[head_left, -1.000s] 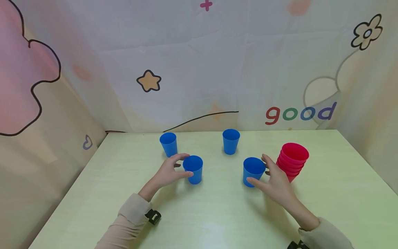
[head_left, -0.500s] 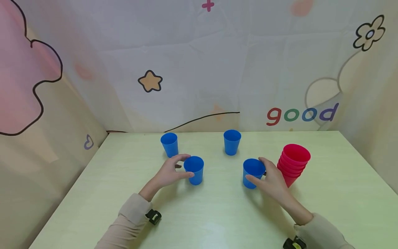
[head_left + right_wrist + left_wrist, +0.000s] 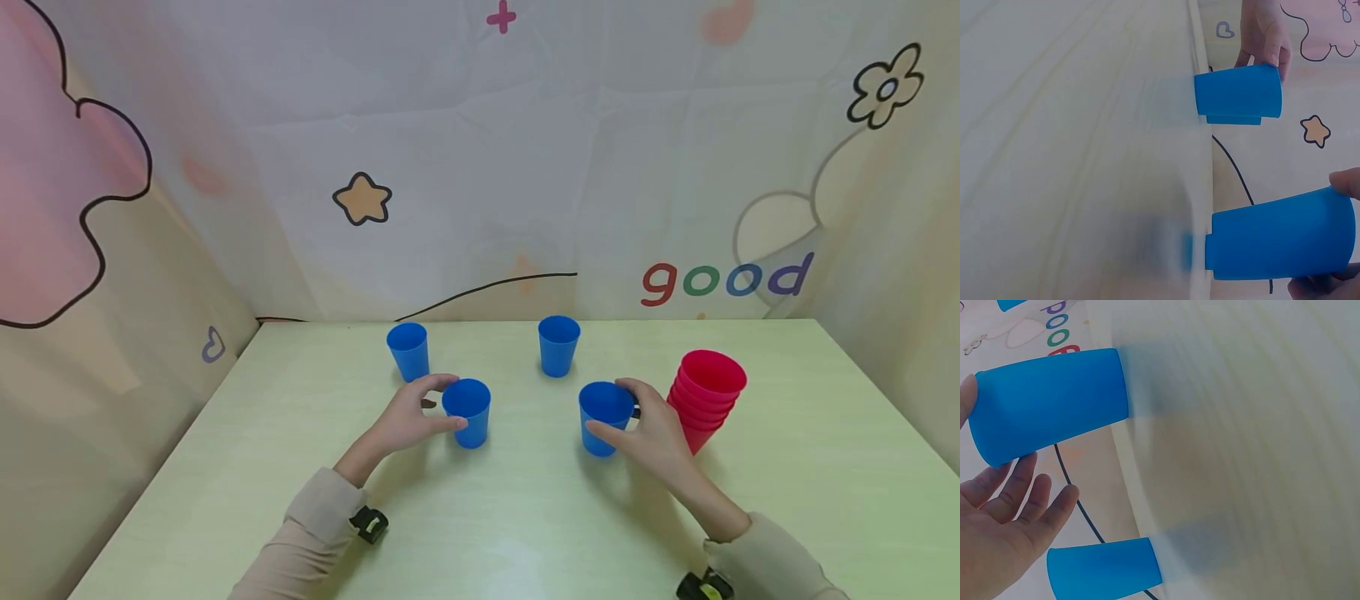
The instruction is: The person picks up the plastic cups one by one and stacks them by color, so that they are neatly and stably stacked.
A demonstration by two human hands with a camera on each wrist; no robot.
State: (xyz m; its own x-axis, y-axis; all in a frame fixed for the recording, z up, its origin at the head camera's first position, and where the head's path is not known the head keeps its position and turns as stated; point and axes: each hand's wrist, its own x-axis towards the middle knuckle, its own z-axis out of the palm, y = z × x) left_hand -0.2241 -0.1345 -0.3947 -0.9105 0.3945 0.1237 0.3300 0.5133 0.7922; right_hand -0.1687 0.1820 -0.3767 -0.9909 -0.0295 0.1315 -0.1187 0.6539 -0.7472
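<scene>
Near the middle of the table my left hand [image 3: 408, 417] holds a blue cup [image 3: 471, 417] by its rim, thumb in front and fingers behind; the left wrist view shows this cup [image 3: 1054, 403] upright on the table. To the right, my right hand [image 3: 660, 433] grips another blue cup [image 3: 600, 421] between thumb and fingers, seen close in the right wrist view as a cup [image 3: 1282, 237]. Two more blue cups stand farther back, one at the left [image 3: 409, 354] and one at the right [image 3: 558, 348].
A leaning stack of several nested red cups [image 3: 703, 396] stands just right of my right hand. The pale green table [image 3: 480, 517] ends at a patterned cloth backdrop [image 3: 480, 183], with cloth on both sides too.
My right hand has closed in on its blue cup, and that cup has shifted slightly left and nearer. The left hand has stayed in place at its cup.
</scene>
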